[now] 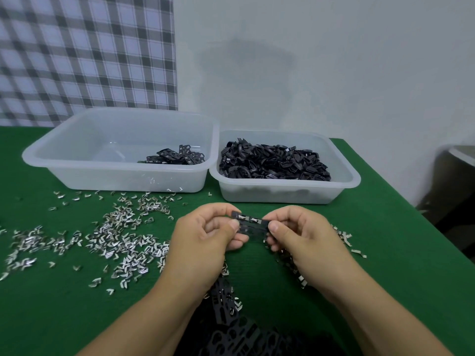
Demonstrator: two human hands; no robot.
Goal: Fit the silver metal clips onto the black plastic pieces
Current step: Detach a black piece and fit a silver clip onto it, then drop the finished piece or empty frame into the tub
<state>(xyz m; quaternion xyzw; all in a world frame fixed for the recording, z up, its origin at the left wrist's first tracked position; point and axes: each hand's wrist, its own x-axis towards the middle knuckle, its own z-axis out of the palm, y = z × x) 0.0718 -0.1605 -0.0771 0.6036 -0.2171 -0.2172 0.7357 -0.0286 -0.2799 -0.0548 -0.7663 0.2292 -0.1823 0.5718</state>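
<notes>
Fingers of left hand and right hand pinching slotted black plastic piece, two silver clips fitted

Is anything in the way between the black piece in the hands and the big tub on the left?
Nothing visible blocks it. The left hand and the right hand pinch the black piece in front of the tub, which is open on top. Only loose silver clips lie flat on the cloth between.
</notes>
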